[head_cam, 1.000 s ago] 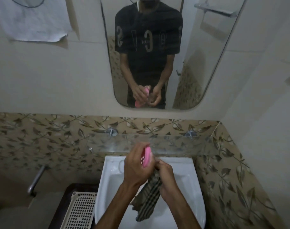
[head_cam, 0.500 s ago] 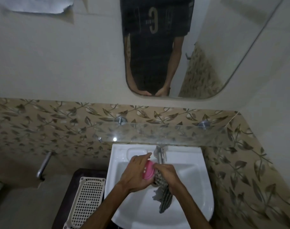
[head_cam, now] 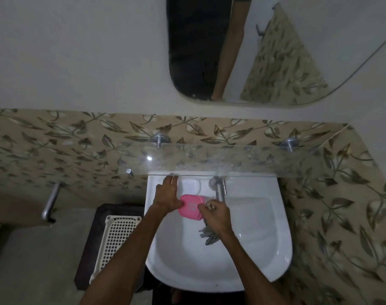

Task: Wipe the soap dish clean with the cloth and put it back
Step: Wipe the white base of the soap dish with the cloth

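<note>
The pink soap dish (head_cam: 191,207) lies nearly flat over the back of the white sink (head_cam: 264,227), just in front of the sink's moulded soap recess (head_cam: 190,186). My left hand (head_cam: 168,195) holds the dish's left edge with its fingers spread toward the back rim. My right hand (head_cam: 216,214) grips the dish's right edge together with the checked cloth (head_cam: 209,235), which hangs down into the basin below that hand. Part of the cloth is hidden under my right hand.
A chrome tap (head_cam: 219,189) stands right of the recess, close to my right hand. A glass shelf (head_cam: 231,160) overhangs the sink's back edge. A cream plastic basket (head_cam: 115,241) sits left of the sink. A mirror (head_cam: 264,51) hangs above.
Both hands have lowered the dish from near the glass shelf down to the sink's back, and turned it from upright to nearly flat. The view has tilted downward.
</note>
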